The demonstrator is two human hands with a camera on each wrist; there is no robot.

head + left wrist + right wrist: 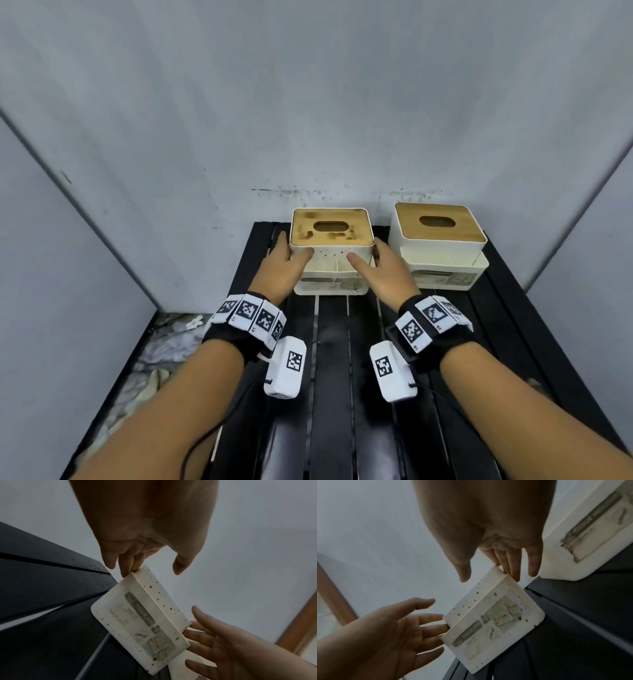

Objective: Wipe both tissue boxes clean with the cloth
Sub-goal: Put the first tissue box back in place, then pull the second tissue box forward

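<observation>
The left tissue box (331, 233) is white with a bamboo lid, smeared on top and speckled brown on its front (142, 618) (491, 618). My left hand (291, 253) (152, 568) lies against its left side, fingers straight, thumb on the front face. My right hand (373, 255) (489, 577) mirrors it on the right side. The box's base looks slightly raised off the table in the wrist views. The right tissue box (440, 226) (590, 531) stands beside it with a clean-looking lid and a grimy label. No cloth shows on the table.
Both boxes are at the far end of a black slatted table (332, 377), close to a grey back wall (308, 120) with dirty marks. Grey panels close in left and right. Crumpled rubbish (164, 346) lies on the floor left of the table.
</observation>
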